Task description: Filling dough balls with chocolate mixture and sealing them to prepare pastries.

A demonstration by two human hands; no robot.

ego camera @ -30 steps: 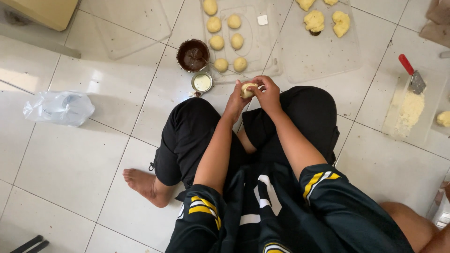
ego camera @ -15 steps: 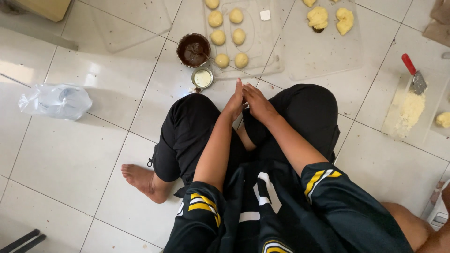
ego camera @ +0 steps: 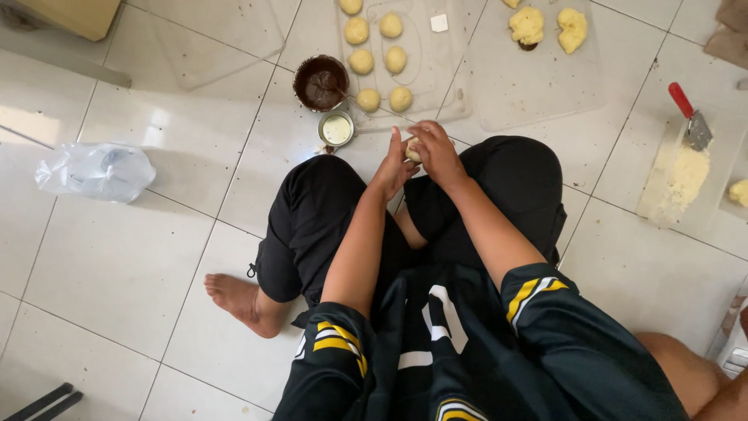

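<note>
We see our left hand (ego camera: 393, 165) and right hand (ego camera: 435, 150) cupped together around a soft, pale dough ball (ego camera: 414, 150) above our knees, near smooth round balls (ego camera: 379, 57) on clear plastic sheeting (ego camera: 456, 86) over the glossy tiled floor (ego camera: 140, 257).

1 camera only, worn on the person's head, looks almost straight down from above. The wearer sits cross-legged on a white tiled floor (ego camera: 117, 257); the chest and sleeves fill the bottom edge, close to the lens. Both arms reach away toward the top of the frame, where clear plastic sheets (ego camera: 538, 86) lie farther off. No 2nd view shares the scene.
</note>
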